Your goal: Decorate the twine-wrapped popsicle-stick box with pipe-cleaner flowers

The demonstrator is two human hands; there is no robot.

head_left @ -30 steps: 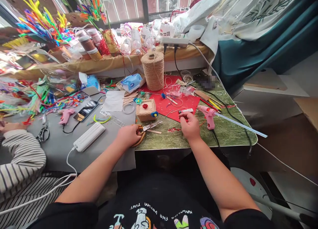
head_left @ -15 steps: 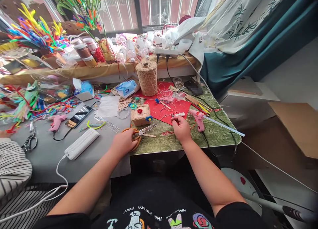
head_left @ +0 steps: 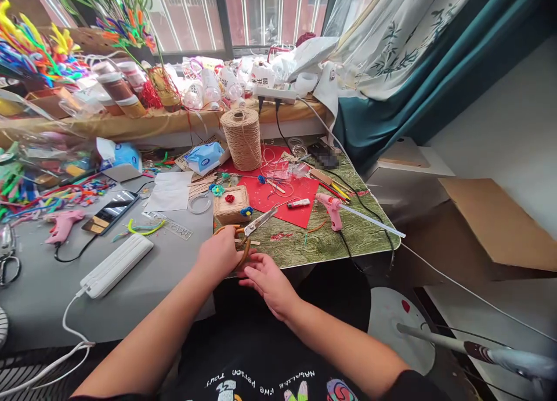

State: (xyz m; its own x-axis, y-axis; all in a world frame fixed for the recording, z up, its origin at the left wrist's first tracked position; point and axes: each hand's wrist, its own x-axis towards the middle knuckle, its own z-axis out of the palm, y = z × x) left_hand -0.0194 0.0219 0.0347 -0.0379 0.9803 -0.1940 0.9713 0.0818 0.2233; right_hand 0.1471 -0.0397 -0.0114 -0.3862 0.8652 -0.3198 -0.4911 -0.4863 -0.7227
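Observation:
My left hand (head_left: 219,252) is closed around the orange handles of a pair of scissors (head_left: 256,224), whose metal blades point up and to the right. My right hand (head_left: 272,283), fingers spread and partly curled, is beside the lower scissor handle at the table's front edge. Whether its fingertips touch the handle is unclear. Behind the blades sits a twine-wrapped box (head_left: 231,205) decorated with a red rose and blue flowers. A flat wooden stick (head_left: 253,242) lies partly hidden under the scissors. On red paper (head_left: 300,186) rests a small white-and-red object (head_left: 298,203).
A pink glue gun (head_left: 331,208) with a long glue stick stands at right, its cord hanging off the table edge. Behind the box stands a twine spool (head_left: 241,138). At left lie a white power strip (head_left: 118,264), a phone (head_left: 111,210) and another pink glue gun (head_left: 64,224).
My right hand has moved left and toward me, from the red paper's edge to the scissor handles, and its fingers have spread. The view has swung slightly right. My left hand keeps the scissors.

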